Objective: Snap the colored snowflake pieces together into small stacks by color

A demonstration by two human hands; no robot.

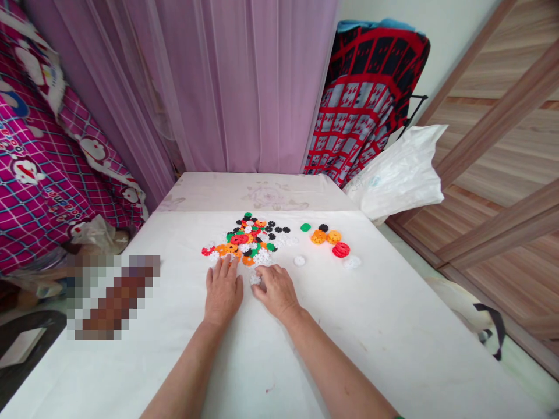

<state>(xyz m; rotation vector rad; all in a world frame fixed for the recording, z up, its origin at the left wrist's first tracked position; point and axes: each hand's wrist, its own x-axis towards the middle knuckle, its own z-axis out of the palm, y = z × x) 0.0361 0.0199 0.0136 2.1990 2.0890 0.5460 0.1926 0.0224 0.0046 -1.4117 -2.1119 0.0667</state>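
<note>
A loose heap of small notched discs [239, 239], in orange, red, green, black and white, lies mid-table. My left hand [223, 289] rests palm down at its near edge, fingers extended over the closest pieces. Just right of it, my right hand [276, 288] curls its thumb and fingers around a whitish disc [255, 280]. To the right are separate groups: green [305, 227], black [323, 227], orange [318, 237], more orange [334, 237], red [341, 249] and white [351, 262]. A single white disc [299, 261] lies nearer my right hand.
The white-covered table [174, 361] has a pixelated patch [116, 302] over its left side. A white plastic bag [402, 171] touches the back right edge. Behind hang a purple curtain [262, 87] and red-and-black fabric [362, 99]. Wooden cabinet doors [510, 174] stand right.
</note>
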